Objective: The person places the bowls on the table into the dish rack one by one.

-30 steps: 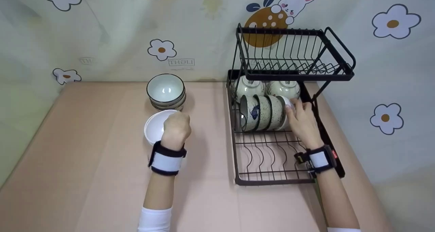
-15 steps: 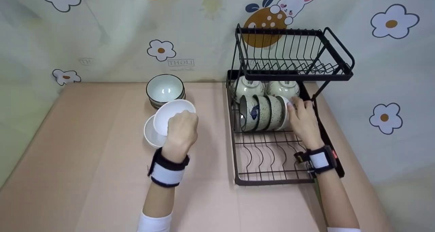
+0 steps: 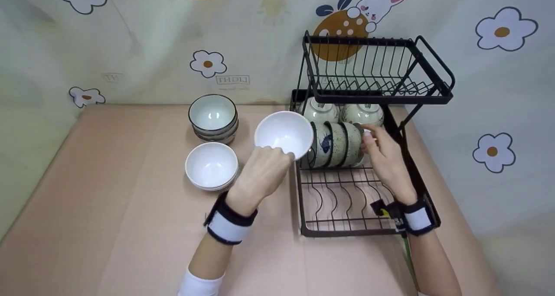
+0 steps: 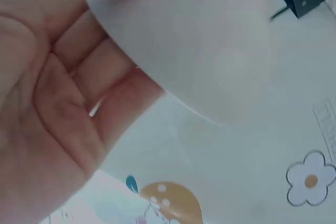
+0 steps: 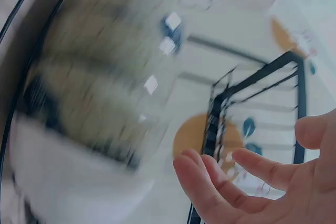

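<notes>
Left hand [image 3: 263, 170] pinching the near rim of a white bowl [image 3: 284, 134], held above the tabletop [image 3: 108, 226] just left of the dish rack [image 3: 347, 200]. Right hand [image 3: 383, 159] at the speckled bowls [image 3: 340, 143] standing on edge in the rack's lower tier, fingers loosely spread, contact hard to make out. Bowls blurred in the right wrist view.

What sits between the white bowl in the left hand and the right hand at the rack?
In the head view, a row of speckled bowls on edge in the dish rack fills the stretch between the white bowl and the right hand.
</notes>
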A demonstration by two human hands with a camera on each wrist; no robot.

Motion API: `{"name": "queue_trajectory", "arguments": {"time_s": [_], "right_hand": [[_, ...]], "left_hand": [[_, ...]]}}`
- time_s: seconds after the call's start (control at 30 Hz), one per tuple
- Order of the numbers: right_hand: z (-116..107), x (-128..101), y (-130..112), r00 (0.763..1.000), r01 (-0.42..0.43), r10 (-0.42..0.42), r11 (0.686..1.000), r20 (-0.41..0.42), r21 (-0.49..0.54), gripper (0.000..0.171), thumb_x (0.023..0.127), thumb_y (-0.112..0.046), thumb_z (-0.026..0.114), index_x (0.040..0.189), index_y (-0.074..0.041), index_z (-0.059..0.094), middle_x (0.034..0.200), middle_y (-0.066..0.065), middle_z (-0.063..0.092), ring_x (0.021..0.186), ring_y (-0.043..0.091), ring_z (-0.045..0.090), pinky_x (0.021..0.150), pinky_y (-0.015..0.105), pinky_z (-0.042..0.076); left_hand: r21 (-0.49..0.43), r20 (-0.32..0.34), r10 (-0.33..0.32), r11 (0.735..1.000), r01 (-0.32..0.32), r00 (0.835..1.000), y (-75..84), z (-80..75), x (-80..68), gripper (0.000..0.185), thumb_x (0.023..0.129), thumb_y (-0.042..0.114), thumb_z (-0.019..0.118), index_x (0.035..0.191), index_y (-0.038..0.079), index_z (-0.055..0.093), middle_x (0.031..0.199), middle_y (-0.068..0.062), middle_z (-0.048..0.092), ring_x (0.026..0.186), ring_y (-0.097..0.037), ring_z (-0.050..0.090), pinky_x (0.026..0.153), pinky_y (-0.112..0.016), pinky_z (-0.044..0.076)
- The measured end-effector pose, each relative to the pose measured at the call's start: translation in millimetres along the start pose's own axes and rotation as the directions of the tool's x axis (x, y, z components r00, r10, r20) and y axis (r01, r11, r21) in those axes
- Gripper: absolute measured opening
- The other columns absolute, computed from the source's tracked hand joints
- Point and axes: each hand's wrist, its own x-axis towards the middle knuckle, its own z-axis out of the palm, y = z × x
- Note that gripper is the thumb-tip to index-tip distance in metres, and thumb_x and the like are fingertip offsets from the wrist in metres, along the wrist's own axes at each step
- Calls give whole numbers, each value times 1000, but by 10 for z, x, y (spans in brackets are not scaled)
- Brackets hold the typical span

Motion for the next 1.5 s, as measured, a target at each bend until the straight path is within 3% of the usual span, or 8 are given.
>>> {"name": "queue_trajectory", "arguments": {"time_s": [0.17,0.37,0.67,1.03,1.13,1.33,1.43,1.5], "right_hand": [[71,-61,-119,990,-58,31,979,138,193,40,105,-22,35,135,1,47,105,23,62,89,35,65,77,30,56],[120,-87,-150,953,-206,80,880,293,429,49,105,-30,31,145,-3,34,123,25,53,99,26,63,83,34,56],[102,-109,-153,923,-319,130,782,361,535,57,104,-32,31,152,-5,15,143,23,34,115,27,52,87,29,53],[-109,-59,-74,964,-217,131,890,229,402,49,103,-33,34,143,-5,37,129,19,51,102,19,59,80,32,55],[-215,-49,-41,975,-194,131,899,182,393,49,103,-33,33,142,-4,38,128,22,52,101,17,60,79,30,55],[-422,-25,35,983,-181,179,953,32,242,54,102,-39,34,145,-7,37,140,23,45,117,33,53,93,51,48],[-495,-2,97,976,-198,207,972,-65,124,55,102,-42,36,144,-7,39,142,24,43,124,42,46,97,63,39],[-520,19,150,968,-211,217,976,-127,62,55,101,-42,37,143,-7,41,140,25,46,122,44,47,96,63,40]], "left_hand": [[58,-16,126,990,-125,992,115,62,62,16,70,-6,70,74,10,69,57,0,60,49,-16,54,46,-27,48],[114,-26,254,962,-250,967,249,135,125,12,74,4,74,77,16,71,63,6,64,54,-11,56,57,-22,50],[151,-18,330,934,-324,944,382,207,172,12,77,9,74,81,19,69,71,10,67,64,-6,62,78,-21,51],[113,-184,232,970,-214,955,373,248,184,17,75,-1,71,88,9,65,84,0,62,72,-11,56,54,-15,48],[90,-184,181,982,-167,966,378,278,186,19,75,-2,69,91,8,65,89,-2,61,71,-12,55,51,-16,48],[38,12,44,998,-44,999,389,351,160,9,85,13,68,92,7,67,82,-3,65,63,-12,56,47,-18,47],[15,140,-38,999,36,989,375,458,136,19,88,24,67,89,5,67,78,-4,63,62,-14,57,49,-21,49],[-15,248,-97,994,104,964,377,472,133,26,88,30,69,91,4,67,79,-5,64,65,-15,58,53,-23,51]]}}
